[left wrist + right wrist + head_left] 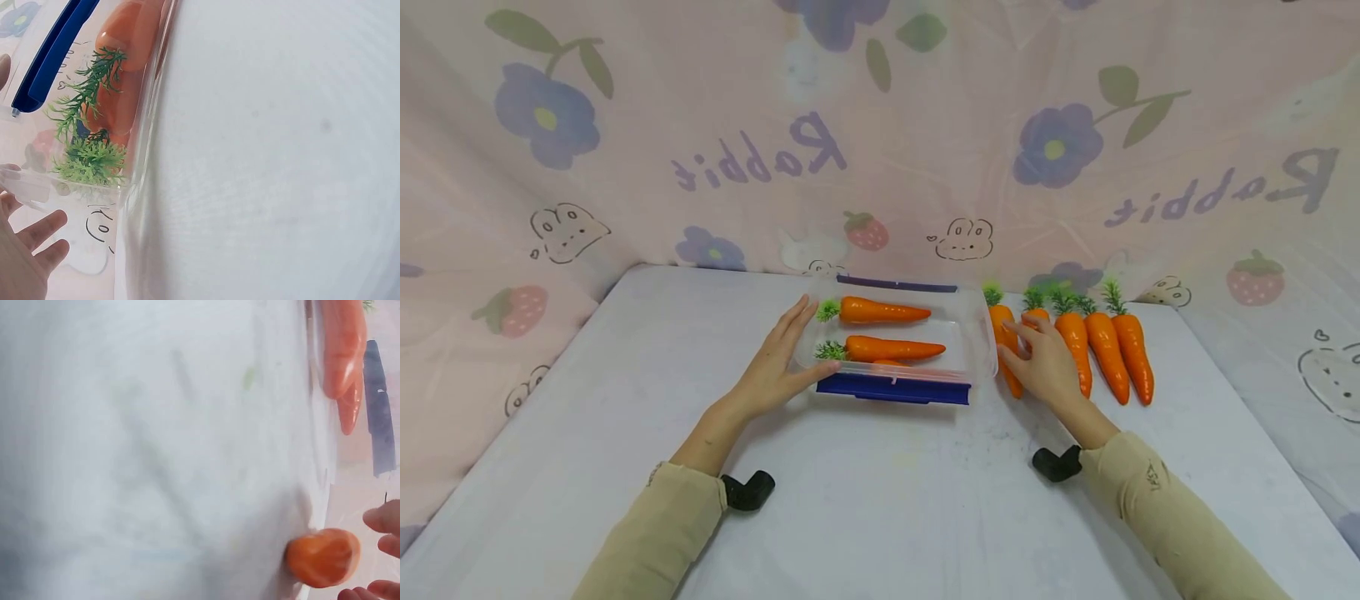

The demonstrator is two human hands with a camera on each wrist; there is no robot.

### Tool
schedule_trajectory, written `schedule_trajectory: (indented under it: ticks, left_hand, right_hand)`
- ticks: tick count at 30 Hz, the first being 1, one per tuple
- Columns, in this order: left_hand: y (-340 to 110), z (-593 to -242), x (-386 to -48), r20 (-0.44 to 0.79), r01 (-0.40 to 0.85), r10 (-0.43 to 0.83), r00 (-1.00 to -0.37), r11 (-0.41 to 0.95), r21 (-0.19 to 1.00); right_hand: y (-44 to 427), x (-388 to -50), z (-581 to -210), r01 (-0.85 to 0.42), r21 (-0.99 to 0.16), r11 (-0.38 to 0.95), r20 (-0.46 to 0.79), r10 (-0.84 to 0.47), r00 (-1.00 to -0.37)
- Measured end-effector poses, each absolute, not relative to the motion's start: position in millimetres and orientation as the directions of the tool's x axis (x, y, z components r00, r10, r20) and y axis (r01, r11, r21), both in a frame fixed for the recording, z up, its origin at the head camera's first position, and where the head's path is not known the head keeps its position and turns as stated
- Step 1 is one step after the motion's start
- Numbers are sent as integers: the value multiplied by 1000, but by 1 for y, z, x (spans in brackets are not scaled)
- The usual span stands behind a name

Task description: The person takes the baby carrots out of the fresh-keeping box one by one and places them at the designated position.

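"what's on the left?"

"the left hand (775,367), fingers spread, against the left end of a clear box (979,333). that box sits in the middle, toward the table's (887,500) far edge."

"and inside?"

"an upper carrot (883,311), a lower carrot (895,348), and a bit of another under the lower one. if the box tips, they could roll together, since nothing wedges them."

"further right?"

"a row of five carrots, toward the table's far right corner. the right hand (1047,367) is bent over the leftmost carrot (999,317), just beside the box's right end. i can't tell whether it's pinching."

"what could go wrong?"

"the hand's also close to the second carrot (1036,316); a wide grab could set that rolling. lifted too low, the leftmost one might hit the box wall, shoving the box if the left hand presses weakly."
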State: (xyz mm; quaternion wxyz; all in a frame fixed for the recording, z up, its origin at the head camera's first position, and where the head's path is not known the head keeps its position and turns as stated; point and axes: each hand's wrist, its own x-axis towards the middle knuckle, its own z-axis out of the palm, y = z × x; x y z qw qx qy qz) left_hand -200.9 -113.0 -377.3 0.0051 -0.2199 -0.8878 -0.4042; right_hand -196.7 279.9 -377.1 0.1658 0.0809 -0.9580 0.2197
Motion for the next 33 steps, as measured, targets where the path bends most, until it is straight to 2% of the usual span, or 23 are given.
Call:
schedule_trajectory:
  ticks: [8, 22, 33]
  left_hand:
    - [-113, -378, -201, 193, 396, 382, -903, 572, 719]
    - [-113, -380, -201, 201, 402, 383, -901, 569, 717]
    - [-113, -379, -201, 194, 396, 382, -904, 572, 719]
  right_hand:
    - [275, -203, -362, -265, -455, 850, 392, -76, -917]
    - [255, -211, -329, -373, -451, 811, 535, -89, -840]
    - [241, -214, -317, -395, -478, 784, 491, -134, -860]
